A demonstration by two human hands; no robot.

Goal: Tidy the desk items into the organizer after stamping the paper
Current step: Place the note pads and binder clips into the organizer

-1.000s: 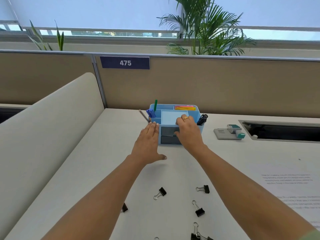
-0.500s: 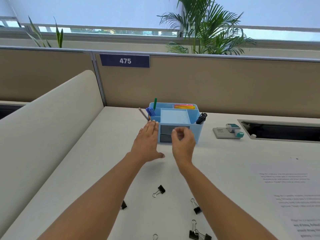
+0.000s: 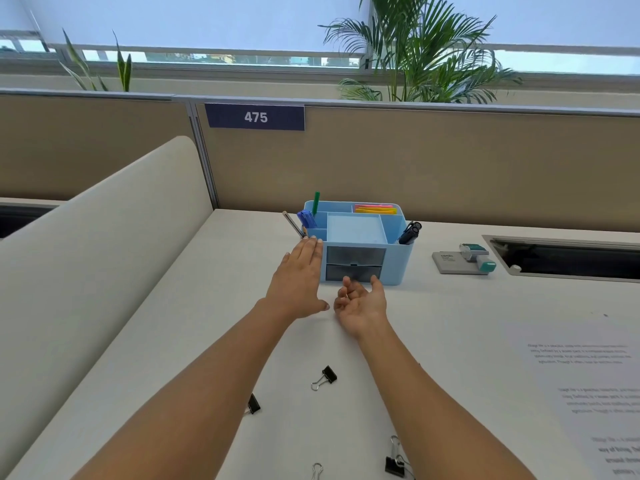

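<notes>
With my left hand [image 3: 298, 278] flat against the left corner of the organizer [image 3: 401, 261] at the back of the surface [image 3: 194, 306] and my right hand [image 3: 362, 303] loose and empty before its drawers, I fear a careless tug could drag it onto the binder clips [image 3: 325, 376] scattered nearer me.

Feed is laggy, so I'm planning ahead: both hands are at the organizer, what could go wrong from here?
1. The left hand rests flat against a corner of the organizer, beside the leaning pencil; a nudge may topple it.
2. The right hand is empty before the lower drawer, which looks shut; tugging it could drag the organizer.
3. Loose binder clips lie near both forearms and could be swept aside.
</notes>
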